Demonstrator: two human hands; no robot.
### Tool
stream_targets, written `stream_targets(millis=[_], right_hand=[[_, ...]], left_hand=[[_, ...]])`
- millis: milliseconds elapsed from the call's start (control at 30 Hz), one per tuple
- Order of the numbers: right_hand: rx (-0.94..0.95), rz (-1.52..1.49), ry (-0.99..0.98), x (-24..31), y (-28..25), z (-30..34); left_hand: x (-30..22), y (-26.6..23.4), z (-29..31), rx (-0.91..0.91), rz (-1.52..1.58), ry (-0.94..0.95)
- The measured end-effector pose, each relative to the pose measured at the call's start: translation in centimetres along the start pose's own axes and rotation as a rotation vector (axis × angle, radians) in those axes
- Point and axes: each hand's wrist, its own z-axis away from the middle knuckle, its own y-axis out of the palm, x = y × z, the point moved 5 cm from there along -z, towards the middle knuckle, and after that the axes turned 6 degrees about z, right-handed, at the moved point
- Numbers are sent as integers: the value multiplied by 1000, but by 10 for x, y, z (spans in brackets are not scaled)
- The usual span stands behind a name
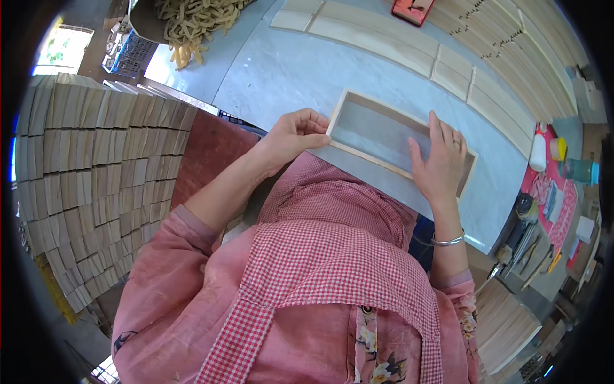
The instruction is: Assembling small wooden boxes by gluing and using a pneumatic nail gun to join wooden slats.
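Observation:
A long rectangular frame of pale thin wood [372, 155] lies at the near edge of the bluish-white, marble-patterned table [281, 77]. The tabletop colour shows inside it. My left hand [286, 139] pinches the frame's left end near the close corner, thumb and fingers closed on the wood. Over the right part of the frame is my right hand [440, 160], its fingers stretched out and its thumb apart, pointing into the frame. Whether its palm presses on the wood is hidden.
Flat pale wooden strips [377, 41] lie in a row behind the frame, with stacked boards [511, 45] farther right. A heap of tan bands [198, 25] is at back left. Wood blocks [96, 166] are piled left. Tools [521, 246] and bottles [539, 150] stand right.

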Motion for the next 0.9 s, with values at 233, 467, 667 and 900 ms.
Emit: stream_targets(millis=[233,467,667,900], right_hand=[[-59,-97,22,-3,-6,4],[-383,-762,675,-74,-28,94],[-286,-854,610,-68,-46,125],[-38,-589,594,-94,-48,47]], left_hand=[[-5,2,-5,16,-43,-32],[17,16,18,-105,-10,275],[-19,24,19,-130,-36,417],[-68,14,-16,-103,-266,230]])
